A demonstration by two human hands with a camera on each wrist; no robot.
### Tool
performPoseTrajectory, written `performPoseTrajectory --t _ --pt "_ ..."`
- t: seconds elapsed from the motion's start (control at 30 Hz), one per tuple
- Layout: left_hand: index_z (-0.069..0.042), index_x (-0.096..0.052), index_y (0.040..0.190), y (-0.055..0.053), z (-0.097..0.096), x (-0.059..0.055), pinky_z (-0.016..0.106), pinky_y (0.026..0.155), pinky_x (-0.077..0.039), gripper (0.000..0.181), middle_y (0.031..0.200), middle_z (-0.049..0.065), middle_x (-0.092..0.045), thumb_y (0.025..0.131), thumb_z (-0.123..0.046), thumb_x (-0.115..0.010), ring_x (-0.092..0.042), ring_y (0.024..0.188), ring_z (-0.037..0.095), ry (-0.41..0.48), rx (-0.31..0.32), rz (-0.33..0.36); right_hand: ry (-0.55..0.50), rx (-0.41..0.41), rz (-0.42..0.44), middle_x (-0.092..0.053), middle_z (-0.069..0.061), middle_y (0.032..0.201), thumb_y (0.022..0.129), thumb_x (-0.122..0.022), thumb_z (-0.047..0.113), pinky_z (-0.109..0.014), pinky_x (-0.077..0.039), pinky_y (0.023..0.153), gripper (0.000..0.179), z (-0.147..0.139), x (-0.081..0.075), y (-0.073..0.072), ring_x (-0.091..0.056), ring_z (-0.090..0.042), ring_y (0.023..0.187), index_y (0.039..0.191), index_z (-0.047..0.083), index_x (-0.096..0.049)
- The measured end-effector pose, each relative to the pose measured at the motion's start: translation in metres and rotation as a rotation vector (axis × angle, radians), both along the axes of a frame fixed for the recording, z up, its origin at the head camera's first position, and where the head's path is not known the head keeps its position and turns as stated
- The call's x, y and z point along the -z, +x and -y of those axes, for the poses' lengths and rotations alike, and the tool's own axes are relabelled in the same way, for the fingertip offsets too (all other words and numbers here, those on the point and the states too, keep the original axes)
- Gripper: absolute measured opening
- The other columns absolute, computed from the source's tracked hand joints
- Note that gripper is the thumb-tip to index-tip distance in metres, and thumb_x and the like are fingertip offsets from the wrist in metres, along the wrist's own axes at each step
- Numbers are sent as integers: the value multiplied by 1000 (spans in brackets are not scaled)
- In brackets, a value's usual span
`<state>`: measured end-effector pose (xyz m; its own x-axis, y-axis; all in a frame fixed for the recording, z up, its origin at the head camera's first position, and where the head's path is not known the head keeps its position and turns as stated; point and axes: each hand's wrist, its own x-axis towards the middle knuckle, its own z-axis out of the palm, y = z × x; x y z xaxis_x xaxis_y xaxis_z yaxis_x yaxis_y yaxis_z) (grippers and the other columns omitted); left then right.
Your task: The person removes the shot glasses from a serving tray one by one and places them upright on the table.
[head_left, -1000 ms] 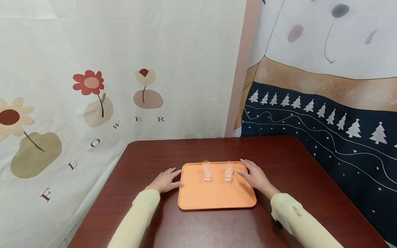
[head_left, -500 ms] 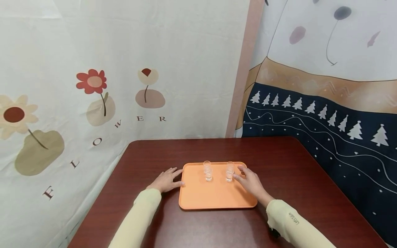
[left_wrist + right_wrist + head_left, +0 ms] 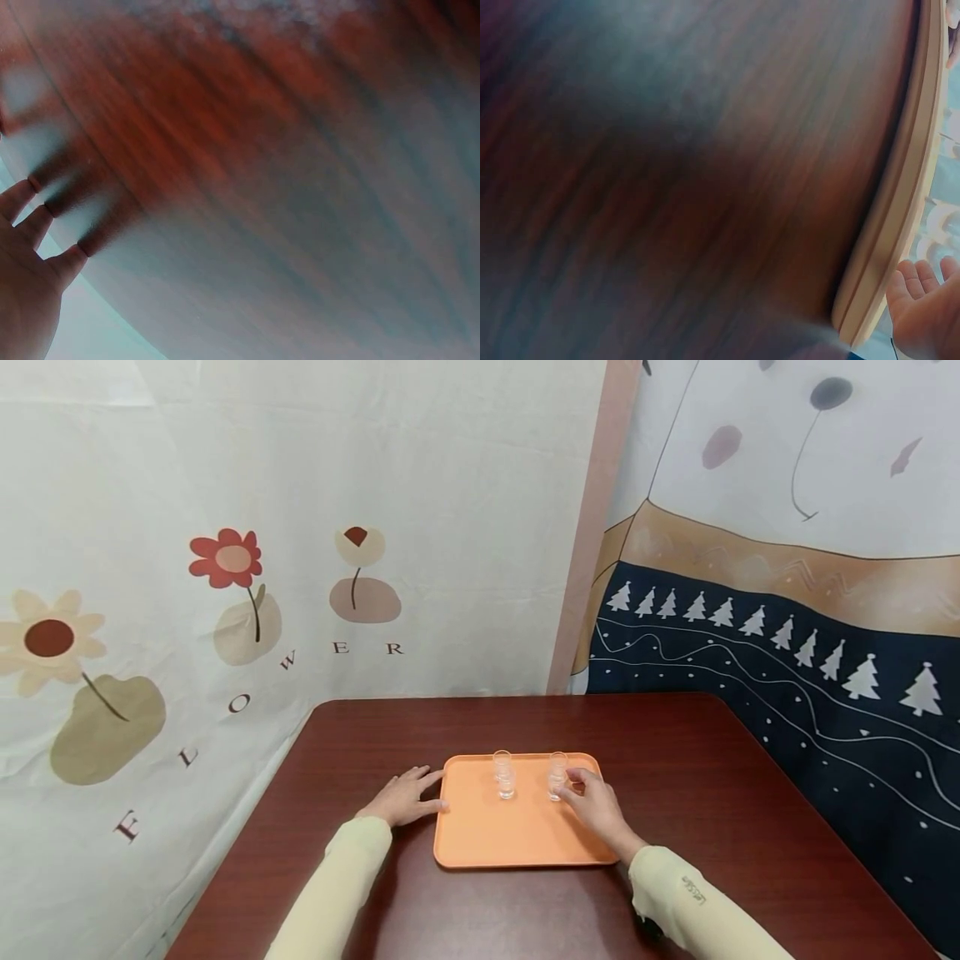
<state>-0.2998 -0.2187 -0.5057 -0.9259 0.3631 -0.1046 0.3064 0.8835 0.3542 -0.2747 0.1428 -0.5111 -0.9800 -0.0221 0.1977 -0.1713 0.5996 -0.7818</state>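
Fingers of the right hand (image 3: 597, 806) have moved in from the right rim of the orange tray (image 3: 498, 843) and narrowed at the near right shot glass (image 3: 553, 792), lower right of frame centre; whether they grip it, I cannot tell. That glass now seems the one being handled. Fingers spread, the left hand (image 3: 400, 797) stays at the tray's left edge.

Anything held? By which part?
Right hand: can't tell; its thumb and fingers are at the side of the near right glass, grip unclear. Left hand: nothing held, fingers spread at the left edge of the tray.
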Motion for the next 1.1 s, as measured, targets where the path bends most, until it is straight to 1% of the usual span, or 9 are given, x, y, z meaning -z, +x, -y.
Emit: performPoseTrajectory --t 0.23,0.37,0.53,0.6,0.9,1.1 --pt "-19 -41 153 0 -3 -1 64 113 -21 75 154 22 -35 92 -57 -62 -27 145 40 1 1 -1 20 27 -46 -70 -19 110 89 -76 19 -46 -54 86 40 3 1 -1 -68 -33 99 120 -4 -66" --pt "-18 -42 153 2 -4 -3 64 112 -21 75 154 23 -36 91 -57 -63 -28 144 41 6 3 1 7 49 -68 -71 -16 107 87 -77 18 -45 -54 85 37 5 3 -3 -69 -30 97 116 -2 -68" --pt "-17 -43 152 2 -4 -3 65 111 -22 76 153 24 -36 91 -57 -63 -29 144 42 2 1 -6 11 57 -94 -72 -14 104 87 -77 17 -43 -54 80 34 7 5 -3 -68 -28 93 115 -1 -70" --pt "-17 -43 152 2 -4 -2 64 111 -23 75 153 24 -36 91 -57 -63 -29 144 41 1 -2 -6 12 53 -92 -72 -13 103 87 -78 17 -41 -55 77 33 7 5 -3 -69 -27 92 114 -1 -70" --pt "-17 -42 153 2 -2 0 63 112 -23 76 154 23 -35 91 -56 -63 -28 144 41 -6 -1 -2 -9 45 -51 -72 -11 103 88 -78 20 -39 -56 78 35 8 3 -1 -70 -25 93 114 0 -69" --pt "-18 -41 154 3 -2 -2 64 113 -21 76 154 23 -34 92 -57 -62 -27 144 41 -2 -5 5 -30 53 -78 -73 -7 97 87 -78 20 -37 -56 78 28 9 1 2 -71 -22 89 108 4 -72"
